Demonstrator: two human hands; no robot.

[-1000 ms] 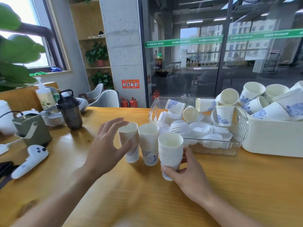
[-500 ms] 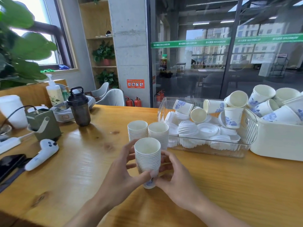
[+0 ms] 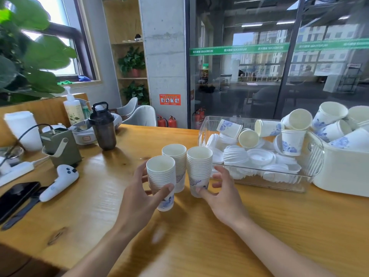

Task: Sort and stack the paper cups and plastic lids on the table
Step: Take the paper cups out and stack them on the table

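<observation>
Three stacks of white paper cups with blue prints stand close together on the wooden table (image 3: 279, 226). My left hand (image 3: 139, 198) grips the nearest stack (image 3: 161, 176), thumb in front and fingers behind it. My right hand (image 3: 219, 194) holds the right stack (image 3: 199, 168) low down, thumb and fingers curled round its base. The third stack (image 3: 175, 154) stands free behind them. A clear bin (image 3: 259, 178) to the right holds white plastic lids (image 3: 259, 156) and several loose cups (image 3: 292, 142).
A white tub (image 3: 343, 172) heaped with loose cups sits at the far right. On the left lie a dark shaker bottle (image 3: 103, 128), a green device with a cable (image 3: 61, 146), a white controller (image 3: 60, 182), a black phone (image 3: 16, 196) and a pump bottle (image 3: 72, 108).
The stack that both hands held has moved left, beside the other two, and only my left hand grips it now. My right hand has shifted to the right stack.
</observation>
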